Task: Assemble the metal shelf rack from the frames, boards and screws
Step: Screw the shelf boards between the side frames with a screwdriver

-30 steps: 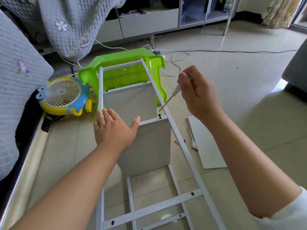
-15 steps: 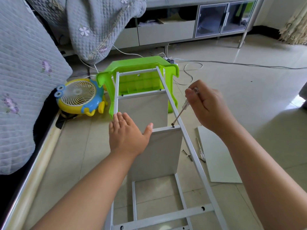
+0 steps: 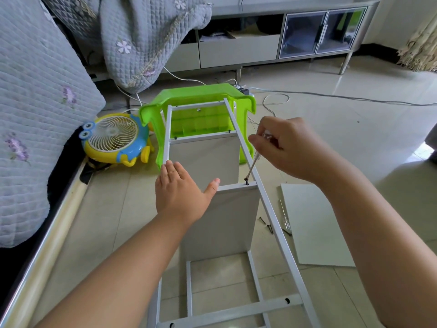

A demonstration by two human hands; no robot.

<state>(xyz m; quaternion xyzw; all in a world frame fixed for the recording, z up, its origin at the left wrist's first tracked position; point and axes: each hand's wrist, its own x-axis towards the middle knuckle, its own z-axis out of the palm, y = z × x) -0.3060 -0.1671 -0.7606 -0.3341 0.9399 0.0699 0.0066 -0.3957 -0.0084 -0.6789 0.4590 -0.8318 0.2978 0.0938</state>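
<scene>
here we had our right hand pinching the screwdriver, its shaft slanting down and leftward from the hand to the screw at the right end of the board, just beside the long frame rail. our left hand lay flat, fingers straight, on the board's left end. the rack lay lengthwise on the floor, away from us. we could read no writing.

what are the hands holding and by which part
The right hand grips the screwdriver by its handle. The left hand holds nothing, resting flat on the board.
</scene>
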